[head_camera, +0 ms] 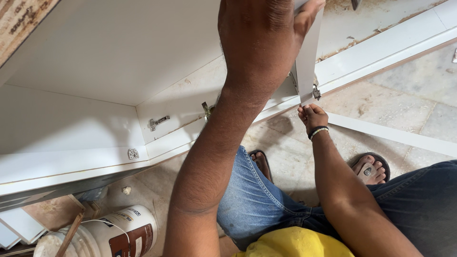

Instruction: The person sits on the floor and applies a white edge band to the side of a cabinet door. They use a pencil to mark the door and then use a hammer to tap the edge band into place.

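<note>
Left hand (259, 40), top centre of frame, fingers clamped over the top edge of a white door panel (307, 62), holding it upright against the cabinet (95, 57). Right hand (312, 116), centre right, fingers curled together at the panel's lower corner by the hinge (316, 91). 1 more hinge plate (158, 122) sits centre left. Judged step: aligning the door. Seating the hinge calls for a steady panel.

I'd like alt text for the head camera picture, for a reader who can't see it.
A person's left hand grips the top of a white cabinet door, while the right hand holds its lower edge near a metal hinge. A white bucket lies on the stone floor below.
</note>
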Motion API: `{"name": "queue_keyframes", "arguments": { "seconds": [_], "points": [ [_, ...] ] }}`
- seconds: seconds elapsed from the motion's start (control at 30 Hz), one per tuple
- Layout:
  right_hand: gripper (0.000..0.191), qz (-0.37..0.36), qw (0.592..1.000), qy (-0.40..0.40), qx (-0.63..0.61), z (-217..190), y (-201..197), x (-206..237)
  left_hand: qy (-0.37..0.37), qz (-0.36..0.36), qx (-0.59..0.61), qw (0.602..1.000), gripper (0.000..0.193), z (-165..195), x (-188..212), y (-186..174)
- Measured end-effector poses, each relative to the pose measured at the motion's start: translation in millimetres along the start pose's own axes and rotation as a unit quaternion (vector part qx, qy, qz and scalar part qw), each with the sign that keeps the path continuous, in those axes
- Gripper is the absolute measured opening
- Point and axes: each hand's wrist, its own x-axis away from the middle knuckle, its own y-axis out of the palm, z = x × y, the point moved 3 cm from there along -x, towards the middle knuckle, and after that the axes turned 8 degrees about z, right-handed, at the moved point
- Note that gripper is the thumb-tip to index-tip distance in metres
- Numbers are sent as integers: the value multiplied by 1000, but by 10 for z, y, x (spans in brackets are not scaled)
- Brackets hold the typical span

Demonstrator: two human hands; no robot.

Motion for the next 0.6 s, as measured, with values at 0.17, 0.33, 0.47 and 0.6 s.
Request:
{"name": "queue_keyframes", "arguments": {
  "seconds": [0.17,0.33,0.47,0.6],
  "points": [
    [5,25,1000,-10,5,-20,17,-3,1,-2,-1,1000,70,-7,2,10],
    [9,59,997,-28,30,-74,78,-32,1,6,0,1000,71,1,3,16],
    [10,79,996,-15,30,-81,105,-82,-5,4,1,1000,71,10,0,13],
    [9,89,994,-23,58,-50,110,-155,4,11,0,1000,70,8,-10,1]
  ]
}}
